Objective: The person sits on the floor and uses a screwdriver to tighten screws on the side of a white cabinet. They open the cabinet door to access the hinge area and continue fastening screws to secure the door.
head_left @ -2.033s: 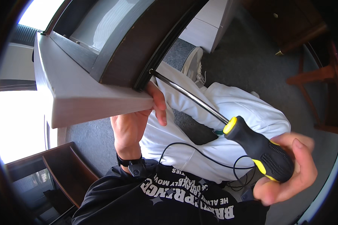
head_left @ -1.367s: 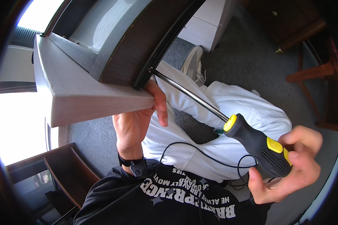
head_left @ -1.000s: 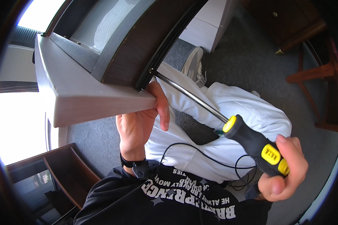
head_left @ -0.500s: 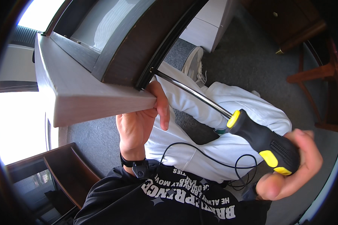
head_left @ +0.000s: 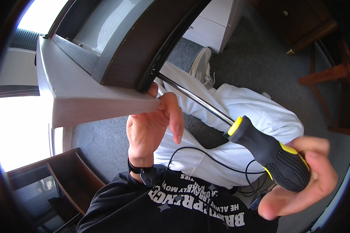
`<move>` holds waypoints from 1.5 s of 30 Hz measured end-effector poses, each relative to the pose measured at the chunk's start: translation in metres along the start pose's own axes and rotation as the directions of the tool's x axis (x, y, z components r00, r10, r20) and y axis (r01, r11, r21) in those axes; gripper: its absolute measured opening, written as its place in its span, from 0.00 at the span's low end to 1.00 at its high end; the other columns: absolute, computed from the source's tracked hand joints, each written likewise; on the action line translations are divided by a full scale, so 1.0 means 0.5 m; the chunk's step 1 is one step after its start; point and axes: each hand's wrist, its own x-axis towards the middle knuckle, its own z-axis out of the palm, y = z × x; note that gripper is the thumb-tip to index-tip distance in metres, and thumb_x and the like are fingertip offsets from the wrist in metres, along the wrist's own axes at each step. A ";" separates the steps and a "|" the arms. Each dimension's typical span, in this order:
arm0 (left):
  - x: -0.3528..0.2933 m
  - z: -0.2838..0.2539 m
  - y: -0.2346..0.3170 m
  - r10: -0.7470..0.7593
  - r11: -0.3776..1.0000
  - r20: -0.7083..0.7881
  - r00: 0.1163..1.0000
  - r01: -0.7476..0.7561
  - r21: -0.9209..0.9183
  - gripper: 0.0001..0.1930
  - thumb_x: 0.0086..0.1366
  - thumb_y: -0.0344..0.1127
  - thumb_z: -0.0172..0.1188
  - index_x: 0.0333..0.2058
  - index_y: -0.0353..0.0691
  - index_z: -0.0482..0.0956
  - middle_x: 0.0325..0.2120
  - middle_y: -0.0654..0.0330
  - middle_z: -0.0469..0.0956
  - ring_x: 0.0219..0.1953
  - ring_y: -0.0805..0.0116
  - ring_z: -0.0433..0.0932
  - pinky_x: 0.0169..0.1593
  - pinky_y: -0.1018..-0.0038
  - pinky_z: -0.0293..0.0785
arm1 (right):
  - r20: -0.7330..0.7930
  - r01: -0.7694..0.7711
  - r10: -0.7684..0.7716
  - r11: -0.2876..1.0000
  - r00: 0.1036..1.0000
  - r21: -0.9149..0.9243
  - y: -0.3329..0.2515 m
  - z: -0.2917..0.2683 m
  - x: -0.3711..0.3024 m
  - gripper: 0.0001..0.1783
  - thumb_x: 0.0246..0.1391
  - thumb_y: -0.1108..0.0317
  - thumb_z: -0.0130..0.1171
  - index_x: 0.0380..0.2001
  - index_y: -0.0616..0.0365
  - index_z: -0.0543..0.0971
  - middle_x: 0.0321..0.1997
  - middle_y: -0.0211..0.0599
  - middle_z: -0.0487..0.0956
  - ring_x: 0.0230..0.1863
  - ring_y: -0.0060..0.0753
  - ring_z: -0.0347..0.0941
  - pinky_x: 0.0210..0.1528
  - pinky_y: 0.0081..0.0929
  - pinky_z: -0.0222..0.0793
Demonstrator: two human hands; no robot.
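A screwdriver (head_left: 268, 155) with a black and yellow handle and a steel shaft slants across the middle. Its tip meets a screw hole in the black drawer slide (head_left: 168, 43), which runs along the dark brown side of a drawer (head_left: 122, 64). My right hand (head_left: 317, 178) curls its fingers and thumb around the handle's end. Below the slide's near end, my left hand (head_left: 146, 130) grips the corner of the drawer's pale wood-grain front panel (head_left: 101, 106). Part of its fingers is hidden behind the panel.
White trouser legs (head_left: 256, 105) and a grey shoe (head_left: 201, 64) lie beneath the tool. A black cable (head_left: 206, 153) loops over the lap. White drawers (head_left: 212, 25), a brown cabinet (head_left: 295, 23), a wooden chair frame (head_left: 326, 75) and a dark brown cabinet (head_left: 72, 174) stand around.
The screwdriver handle has turned about its axis, and my right fingers have shifted around its end. The panel and slide have moved slightly left; my left hand has shifted slightly right.
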 end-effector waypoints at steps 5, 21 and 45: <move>-0.005 -0.007 0.011 0.079 0.989 -0.222 0.972 -0.048 0.143 0.25 0.75 0.54 0.45 0.57 0.40 0.73 0.32 0.48 0.76 0.32 0.58 0.80 0.35 0.70 0.75 | 0.110 0.024 -0.033 0.997 0.993 0.078 -0.007 -0.021 0.012 0.38 0.43 0.72 0.64 0.60 0.60 0.62 0.49 0.63 0.70 0.35 0.42 0.73 0.34 0.31 0.72; -0.012 -0.046 0.049 0.227 0.973 -0.441 0.868 -0.225 0.058 0.17 0.74 0.44 0.52 0.48 0.36 0.79 0.42 0.50 0.82 0.44 0.55 0.82 0.48 0.60 0.78 | 0.020 0.168 -0.167 0.967 0.986 -0.193 -0.016 -0.004 0.009 0.31 0.57 0.56 0.65 0.55 0.66 0.68 0.46 0.62 0.75 0.30 0.42 0.77 0.30 0.30 0.77; -0.024 -0.066 0.046 0.305 0.939 -0.391 0.868 -0.206 0.276 0.19 0.74 0.44 0.54 0.49 0.31 0.76 0.44 0.44 0.78 0.40 0.49 0.80 0.44 0.54 0.77 | -0.107 0.134 -0.130 0.991 0.986 0.026 -0.035 0.024 -0.019 0.37 0.51 0.62 0.72 0.59 0.60 0.65 0.53 0.59 0.67 0.35 0.52 0.76 0.28 0.33 0.76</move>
